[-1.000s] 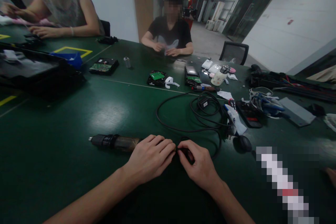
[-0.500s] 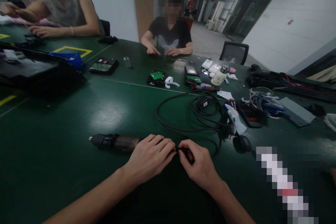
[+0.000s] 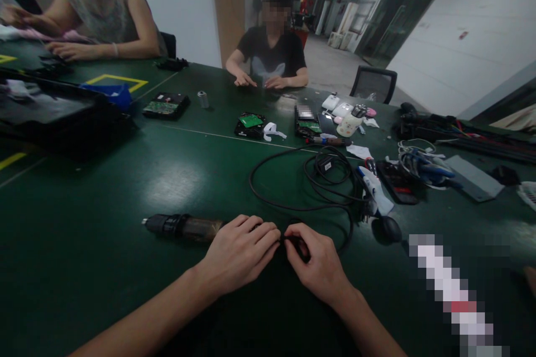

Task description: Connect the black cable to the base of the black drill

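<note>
A dark electric screwdriver [image 3: 190, 227] lies across the green table, its bit pointing left. My left hand [image 3: 243, 251] is wrapped over its rear end, hiding the grip. Just to the right, my right hand [image 3: 316, 259] pinches the small black end of a cable between thumb and fingers. That end meets the rear of the screwdriver, though the fingers cover most of the joint. The black cable [image 3: 293, 206] loops on the table beyond my right hand.
Circuit-board units [image 3: 250, 122] and a small metal cylinder [image 3: 202, 99] stand farther back. A cup of tools [image 3: 350, 122], a black rubber bulb [image 3: 386, 229] and bundled wires [image 3: 427, 162] sit to the right. A black tray [image 3: 62, 128] is at left. Two people sit across the table.
The glint of metal that showed between my fingertips is no longer visible, and the gap there looks dark. Both hands have otherwise hardly moved.
</note>
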Demonstrator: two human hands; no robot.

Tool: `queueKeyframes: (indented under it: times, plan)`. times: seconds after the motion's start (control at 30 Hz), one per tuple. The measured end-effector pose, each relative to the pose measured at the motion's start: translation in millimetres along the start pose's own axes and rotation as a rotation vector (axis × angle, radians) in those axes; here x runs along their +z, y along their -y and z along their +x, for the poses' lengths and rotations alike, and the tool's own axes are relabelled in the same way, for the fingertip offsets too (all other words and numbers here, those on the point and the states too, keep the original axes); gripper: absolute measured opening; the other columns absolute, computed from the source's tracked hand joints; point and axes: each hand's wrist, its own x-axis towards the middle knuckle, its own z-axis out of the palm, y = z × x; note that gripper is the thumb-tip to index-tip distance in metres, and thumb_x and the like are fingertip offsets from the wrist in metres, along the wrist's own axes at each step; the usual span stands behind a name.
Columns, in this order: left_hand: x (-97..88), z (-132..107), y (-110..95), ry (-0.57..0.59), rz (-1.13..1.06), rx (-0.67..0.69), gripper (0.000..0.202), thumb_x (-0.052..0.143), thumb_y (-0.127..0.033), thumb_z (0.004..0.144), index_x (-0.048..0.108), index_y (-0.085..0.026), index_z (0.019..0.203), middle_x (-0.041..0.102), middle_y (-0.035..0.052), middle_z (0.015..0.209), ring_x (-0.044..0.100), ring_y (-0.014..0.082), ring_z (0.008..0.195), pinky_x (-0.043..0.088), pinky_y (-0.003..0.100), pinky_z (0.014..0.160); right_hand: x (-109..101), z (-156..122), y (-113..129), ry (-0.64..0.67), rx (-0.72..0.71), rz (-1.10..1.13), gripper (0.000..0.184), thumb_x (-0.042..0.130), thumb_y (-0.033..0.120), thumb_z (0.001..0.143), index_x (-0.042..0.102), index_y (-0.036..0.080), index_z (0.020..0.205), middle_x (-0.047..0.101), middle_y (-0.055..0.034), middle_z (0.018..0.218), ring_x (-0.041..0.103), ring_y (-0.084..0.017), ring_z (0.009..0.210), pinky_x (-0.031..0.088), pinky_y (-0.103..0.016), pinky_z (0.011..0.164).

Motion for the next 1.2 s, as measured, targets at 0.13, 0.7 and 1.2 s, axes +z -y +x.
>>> queueKeyframes:
  times: [0.13,0.7,1.2]
  plan:
    - [1.1,-0.4,0.1,0.003,0.017,-0.027,0.018,0.053,-0.032,0.104,0.064,-0.02,0.113,0.071,0.0032,0.111,0.064,0.0223,0.099,0.046,0.041,0.087,-1.1,0.4,0.3,-0.002,-0.001,0.0,0.009,0.054,0.022,0.101,0.059,0.024,0.108,0.065,-0.0013,0.093,0.059,-0.016,0.075,0.043,-0.028,0.067]
    - [0.6,-1.0,-0.5,-0.015,-0.006,-0.008,0.019,0.052,-0.029,0.104,0.063,-0.021,0.119,0.071,0.0022,0.118,0.064,0.0219,0.101,0.044,0.039,0.087,-0.5,0.4,-0.5,-0.006,-0.008,-0.008,0.01,0.055,0.023,0.1,0.06,0.023,0.109,0.066,-0.0016,0.094,0.061,-0.016,0.076,0.044,-0.027,0.067]
    - [0.8,-1.1,-0.2,0.019,-0.022,-0.049,0.021,0.054,-0.033,0.103,0.063,-0.021,0.118,0.07,0.0021,0.117,0.064,0.0223,0.1,0.045,0.041,0.087,-0.4,0.3,-0.6,-0.002,-0.005,-0.011,0.01,0.055,0.023,0.101,0.06,0.023,0.109,0.067,-0.0019,0.095,0.062,-0.016,0.078,0.044,-0.027,0.067]
